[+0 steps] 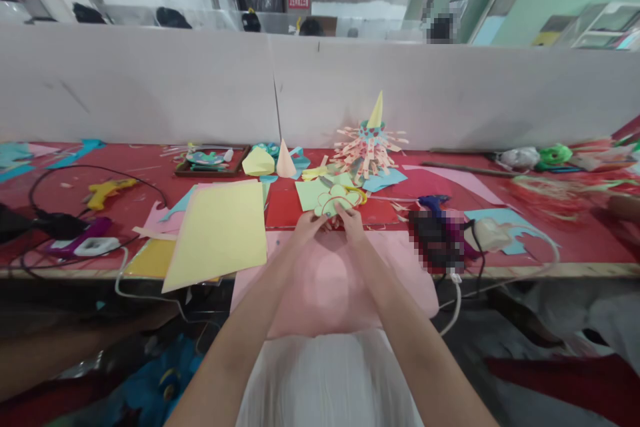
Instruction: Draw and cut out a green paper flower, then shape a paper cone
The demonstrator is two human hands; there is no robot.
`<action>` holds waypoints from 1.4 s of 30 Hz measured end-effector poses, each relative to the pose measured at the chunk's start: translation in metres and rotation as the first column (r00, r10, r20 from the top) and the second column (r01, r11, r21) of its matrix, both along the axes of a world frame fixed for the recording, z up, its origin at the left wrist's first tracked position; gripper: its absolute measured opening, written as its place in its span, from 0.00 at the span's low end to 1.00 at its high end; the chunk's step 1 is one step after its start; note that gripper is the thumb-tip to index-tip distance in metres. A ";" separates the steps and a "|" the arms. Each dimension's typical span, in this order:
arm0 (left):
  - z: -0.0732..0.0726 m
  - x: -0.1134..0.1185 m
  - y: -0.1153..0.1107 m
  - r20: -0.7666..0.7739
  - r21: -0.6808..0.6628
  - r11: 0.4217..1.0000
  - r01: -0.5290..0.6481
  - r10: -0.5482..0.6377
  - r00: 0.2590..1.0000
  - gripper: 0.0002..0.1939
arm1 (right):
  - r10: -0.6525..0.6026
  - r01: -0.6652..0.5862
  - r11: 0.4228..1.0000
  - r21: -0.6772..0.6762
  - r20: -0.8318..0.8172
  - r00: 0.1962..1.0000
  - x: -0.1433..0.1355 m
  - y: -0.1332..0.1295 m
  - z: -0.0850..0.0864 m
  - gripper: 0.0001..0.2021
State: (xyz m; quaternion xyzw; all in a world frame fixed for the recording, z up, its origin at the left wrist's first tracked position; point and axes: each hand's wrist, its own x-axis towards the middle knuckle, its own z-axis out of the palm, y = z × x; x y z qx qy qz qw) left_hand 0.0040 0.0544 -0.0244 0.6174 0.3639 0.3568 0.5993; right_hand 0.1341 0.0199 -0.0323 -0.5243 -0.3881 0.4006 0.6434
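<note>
A light green paper flower (334,203) with a red outline is held just above the front part of the table. My left hand (308,221) pinches its lower left edge, and my right hand (350,217) grips it from the lower right, thumb on top. Behind the flower lies a sheet of light green paper (306,194). A curved yellow piece (362,196) shows at the flower's right; I cannot tell what it is. Under my forearms a large pink sheet (327,280) hangs over the table edge.
Yellow paper (220,233) lies left, with a yellow glue gun (107,192) beyond. A paper cone (285,160) and a fringed paper figure (370,147) stand at the back. Power strips (83,243) and cables flank both sides. A white partition (175,87) closes off the rear.
</note>
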 end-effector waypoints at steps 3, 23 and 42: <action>0.000 0.000 0.001 0.034 -0.052 0.998 -0.046 0.047 0.998 0.17 | -0.013 0.015 1.000 0.018 -0.079 0.997 0.001 -0.001 0.000 0.25; 0.005 0.000 0.000 0.009 0.007 1.000 -0.021 0.021 1.000 0.19 | 0.139 -0.140 0.990 0.022 0.057 0.989 -0.004 -0.002 -0.002 0.27; 0.000 0.002 0.003 -0.037 -0.075 0.995 -0.068 0.066 0.997 0.32 | 0.152 -0.148 0.988 -0.042 0.119 0.981 -0.001 0.001 -0.007 0.34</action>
